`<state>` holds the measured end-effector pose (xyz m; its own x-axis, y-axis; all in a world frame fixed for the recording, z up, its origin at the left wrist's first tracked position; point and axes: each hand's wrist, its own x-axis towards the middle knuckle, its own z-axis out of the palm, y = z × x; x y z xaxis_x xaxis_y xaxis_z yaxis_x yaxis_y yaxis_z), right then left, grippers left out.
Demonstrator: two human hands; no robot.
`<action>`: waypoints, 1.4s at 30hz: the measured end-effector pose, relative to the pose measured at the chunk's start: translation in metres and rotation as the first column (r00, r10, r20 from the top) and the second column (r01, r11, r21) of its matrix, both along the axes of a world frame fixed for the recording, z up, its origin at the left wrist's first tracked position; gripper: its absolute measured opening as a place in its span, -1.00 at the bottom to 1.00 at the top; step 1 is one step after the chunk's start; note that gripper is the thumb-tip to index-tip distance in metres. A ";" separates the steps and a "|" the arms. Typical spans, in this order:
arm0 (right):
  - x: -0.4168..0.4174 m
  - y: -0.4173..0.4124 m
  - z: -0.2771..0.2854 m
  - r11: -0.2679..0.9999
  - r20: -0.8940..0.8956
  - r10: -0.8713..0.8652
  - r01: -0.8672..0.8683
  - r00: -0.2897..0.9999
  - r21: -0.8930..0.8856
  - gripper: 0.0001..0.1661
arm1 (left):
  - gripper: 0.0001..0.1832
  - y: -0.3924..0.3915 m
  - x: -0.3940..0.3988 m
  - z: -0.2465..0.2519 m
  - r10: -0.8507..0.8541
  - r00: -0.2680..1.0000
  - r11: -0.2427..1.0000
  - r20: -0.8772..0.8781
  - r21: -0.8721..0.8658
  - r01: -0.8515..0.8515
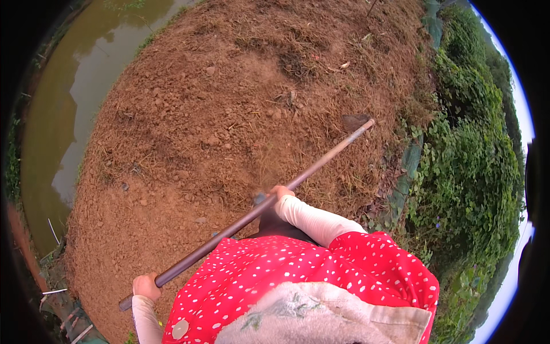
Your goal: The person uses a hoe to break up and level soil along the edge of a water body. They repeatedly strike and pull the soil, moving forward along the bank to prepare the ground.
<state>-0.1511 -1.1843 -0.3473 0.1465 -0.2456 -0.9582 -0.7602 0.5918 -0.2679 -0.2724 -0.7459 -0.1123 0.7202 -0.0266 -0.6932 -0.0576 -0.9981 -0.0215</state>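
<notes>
A long-handled hoe (pixel 240 223) lies diagonally across the view, from the lower left to the upper right. My left hand (pixel 147 287) is closed around the handle near its butt end, at the lower left. Farther up the handle, close to the middle of the view, my right hand (pixel 282 192) grips it. The dark metal hoe blade (pixel 355 122) is at the far end, against soil and dry grass; whether its edge is in the soil I cannot tell. Broken brown soil (pixel 206 142) with dry grass spreads before me.
Muddy water (pixel 47 142) borders the soil on the left. Along the right run green netting (pixel 410 163) and dense leafy vines (pixel 468 159). Dry grass clumps (pixel 300 64) lie farther ahead. White sticks or pipes (pixel 55 291) are at the lower left.
</notes>
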 end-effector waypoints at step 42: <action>0.064 -0.036 0.043 0.935 0.227 -0.353 0.332 0.908 0.127 -0.79 | -0.85 -0.099 0.000 -0.041 0.065 0.963 0.997 0.262 -0.049 -0.054</action>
<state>-0.0867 -1.2204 -0.3048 0.2976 -0.2428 -0.9233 -0.4247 0.8324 -0.3559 -0.2720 -0.8446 -0.1533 0.8784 -0.0022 -0.4779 0.0046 -0.9999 0.0129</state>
